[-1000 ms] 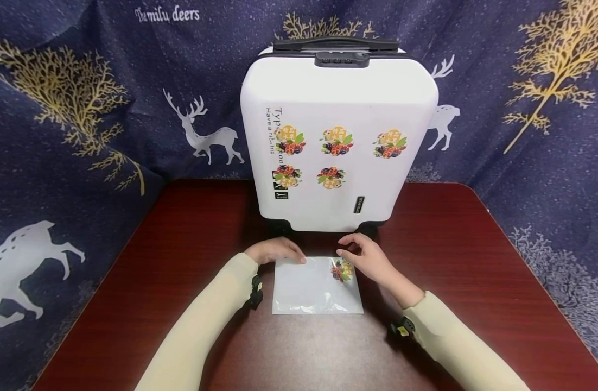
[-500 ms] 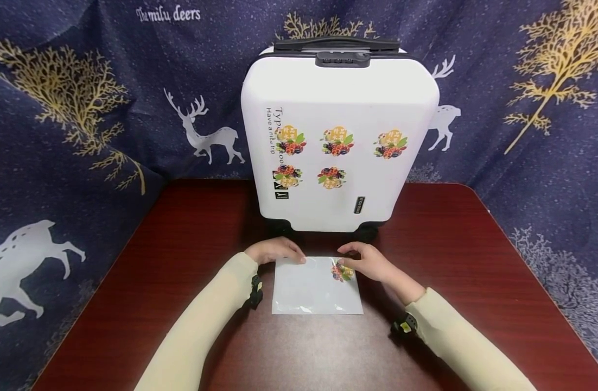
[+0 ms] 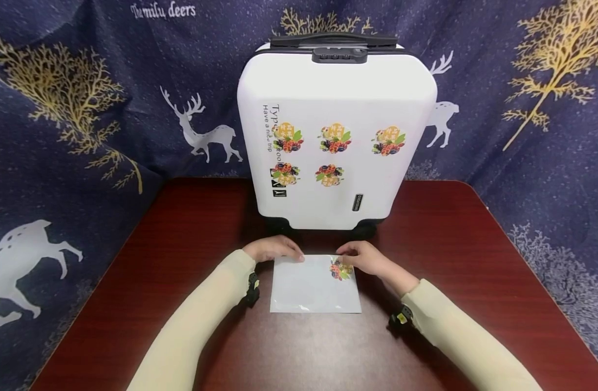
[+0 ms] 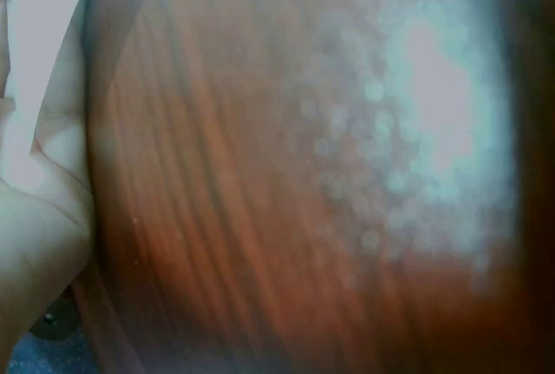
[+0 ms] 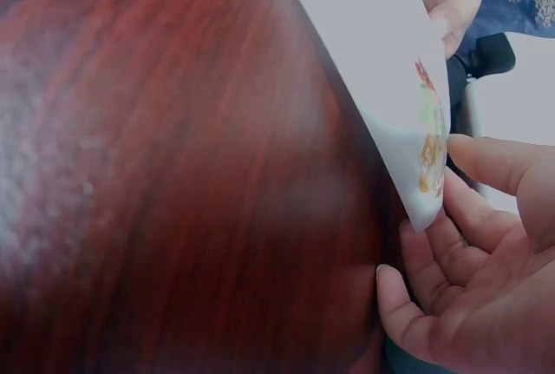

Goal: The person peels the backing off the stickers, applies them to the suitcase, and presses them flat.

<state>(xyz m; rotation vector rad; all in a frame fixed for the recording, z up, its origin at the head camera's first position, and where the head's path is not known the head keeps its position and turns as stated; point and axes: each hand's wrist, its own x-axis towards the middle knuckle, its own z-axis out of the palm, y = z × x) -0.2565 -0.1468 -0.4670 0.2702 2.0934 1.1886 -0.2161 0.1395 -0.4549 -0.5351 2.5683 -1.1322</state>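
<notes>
A white sticker sheet (image 3: 311,290) lies on the table in front of an upright suitcase (image 3: 323,201). One fruit-printed sticker (image 3: 339,271) is on its upper right corner. My left hand (image 3: 273,248) grips the sheet's far edge left of centre, thumb on top and fingers behind. At the corner with the sticker, my right hand (image 3: 369,258) pinches the sheet, its thumb over the print. The right wrist view shows the right thumb (image 5: 490,159) at the sheet's edge beside the sticker, with the other fingers under the corner. In the left wrist view the sheet crosses the left palm (image 4: 52,192).
Several matching fruit stickers (image 3: 335,137) are on the suitcase front, in an upper and a lower row. The dark red table (image 3: 206,217) runs back to a blue cloth backdrop (image 3: 191,54) with deer and trees. Each wrist wears a black strap (image 3: 401,316).
My right hand has come down from just above the sheet's upper right corner, and its thumb now meets the sticker there. The left hand keeps its grip. The head view has shifted slightly.
</notes>
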